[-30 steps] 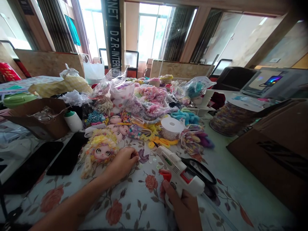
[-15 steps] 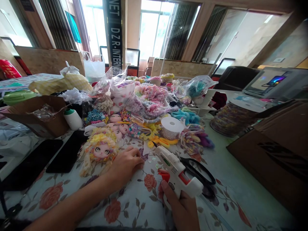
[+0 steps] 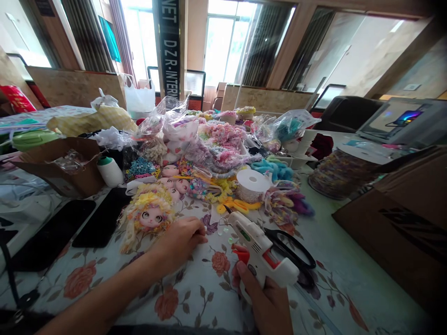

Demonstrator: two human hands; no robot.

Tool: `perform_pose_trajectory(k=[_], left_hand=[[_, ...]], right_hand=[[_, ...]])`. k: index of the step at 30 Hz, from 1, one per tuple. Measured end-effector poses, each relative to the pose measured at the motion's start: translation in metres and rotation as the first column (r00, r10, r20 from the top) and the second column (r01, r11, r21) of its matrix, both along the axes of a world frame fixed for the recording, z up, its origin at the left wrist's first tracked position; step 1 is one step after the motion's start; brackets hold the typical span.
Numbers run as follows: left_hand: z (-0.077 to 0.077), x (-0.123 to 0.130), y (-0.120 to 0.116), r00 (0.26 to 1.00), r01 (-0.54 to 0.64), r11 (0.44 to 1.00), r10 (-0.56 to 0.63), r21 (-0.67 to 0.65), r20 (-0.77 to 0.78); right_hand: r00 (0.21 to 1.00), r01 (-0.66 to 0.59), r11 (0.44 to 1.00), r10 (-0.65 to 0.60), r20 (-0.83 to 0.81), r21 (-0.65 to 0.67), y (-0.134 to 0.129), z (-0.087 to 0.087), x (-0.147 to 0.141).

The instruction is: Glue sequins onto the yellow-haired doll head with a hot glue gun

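Right hand [image 3: 265,293], nearest: clamped on the handle of the white glue gun [image 3: 256,246], thumb behind the red trigger. Gun sits above the flowered cloth [image 3: 188,288], tip toward 11 o'clock. Left hand [image 3: 183,239], roughly 9 o'clock from the gun: low over the cloth, palm down, fingers bent and bunched; can't tell if they pinch anything. Hands well apart.

Scissors [image 3: 296,256], black handles, just beside the gun at 3 o'clock, lying flat. Few clear discs [image 3: 230,241] on the cloth, near 6 o'clock from the gun tip. Doll head [image 3: 151,216], yellow curly hair, face up, just beside left hand at 10 o'clock; contact unclear. Two black slabs, near one [image 3: 52,237] and far one [image 3: 101,218], at 9 o'clock from the doll head.

Next row out: yellow cord [image 3: 240,204] by the gun tip. Spool [image 3: 253,184] past it at 1 to 2 o'clock. Bare faces [image 3: 181,186] clustered 1 to 2 o'clock from the doll head, blue beads [image 3: 140,168] near 12, thread cone [image 3: 110,172] upright-ish at 10, beside an unlidded carton [image 3: 63,172]. Big carton [image 3: 394,223] at 3 o'clock from the gun, large reel [image 3: 344,170] at 2.

Farther: pastel yarn heap [image 3: 223,139], 11 o'clock from the spool. White bag [image 3: 139,100] behind, then lettered pillar [image 3: 170,51], bright windows [image 3: 223,46].
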State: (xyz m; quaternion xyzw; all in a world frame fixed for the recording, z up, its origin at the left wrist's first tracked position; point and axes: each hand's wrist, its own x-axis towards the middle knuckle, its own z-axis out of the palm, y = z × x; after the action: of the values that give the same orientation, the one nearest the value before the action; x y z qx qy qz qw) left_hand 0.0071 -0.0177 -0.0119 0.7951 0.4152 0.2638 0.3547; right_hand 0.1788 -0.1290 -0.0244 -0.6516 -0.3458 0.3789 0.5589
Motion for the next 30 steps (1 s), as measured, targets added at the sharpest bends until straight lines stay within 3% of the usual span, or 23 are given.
perform_pose_trajectory(k=[3, 5, 7, 9, 14, 18, 25, 27, 30], left_hand=[[0.001, 0.002, -0.004, 0.986, 0.001, 0.980, 0.031, -0.199, 0.161], [0.002, 0.006, -0.009, 0.961, 0.074, 0.925, 0.034, -0.373, 0.273], [0.002, 0.010, -0.017, 0.932, 0.141, 0.876, 0.040, -0.461, 0.360], [0.002, 0.014, -0.023, 0.908, 0.178, 0.864, 0.040, -0.471, 0.416], [0.002, 0.016, -0.028, 0.893, 0.170, 0.897, 0.035, -0.409, 0.448], [0.005, 0.015, -0.027, 0.927, 0.166, 0.898, -0.001, -0.408, 0.374], [0.014, 0.011, -0.026, 0.965, 0.155, 0.919, -0.061, -0.364, 0.256], [0.015, 0.009, -0.023, 0.950, 0.163, 0.891, -0.026, -0.423, 0.312], [0.017, 0.004, -0.016, 0.882, 0.151, 0.846, 0.118, -0.512, 0.455]], right_hand=[[0.998, 0.045, 0.999, -0.044, -0.044, 0.011, 0.002, 0.006, -0.005], [0.995, 0.078, 0.997, -0.077, -0.062, 0.019, 0.004, 0.010, -0.012], [0.993, 0.107, 0.993, -0.105, -0.050, 0.046, 0.007, 0.012, -0.020], [0.991, 0.130, 0.988, -0.127, -0.050, 0.085, 0.009, 0.012, -0.028], [0.980, 0.191, 0.975, -0.183, -0.075, 0.116, 0.008, 0.007, -0.037], [0.979, 0.201, 0.976, -0.202, 0.000, 0.087, 0.006, 0.005, -0.035], [0.972, 0.235, 0.969, -0.234, -0.018, 0.082, 0.007, 0.007, -0.038], [0.971, 0.237, 0.970, -0.237, -0.006, 0.059, 0.006, 0.007, -0.036], [0.981, 0.188, 0.982, -0.189, 0.045, 0.013, 0.001, 0.004, -0.031]])
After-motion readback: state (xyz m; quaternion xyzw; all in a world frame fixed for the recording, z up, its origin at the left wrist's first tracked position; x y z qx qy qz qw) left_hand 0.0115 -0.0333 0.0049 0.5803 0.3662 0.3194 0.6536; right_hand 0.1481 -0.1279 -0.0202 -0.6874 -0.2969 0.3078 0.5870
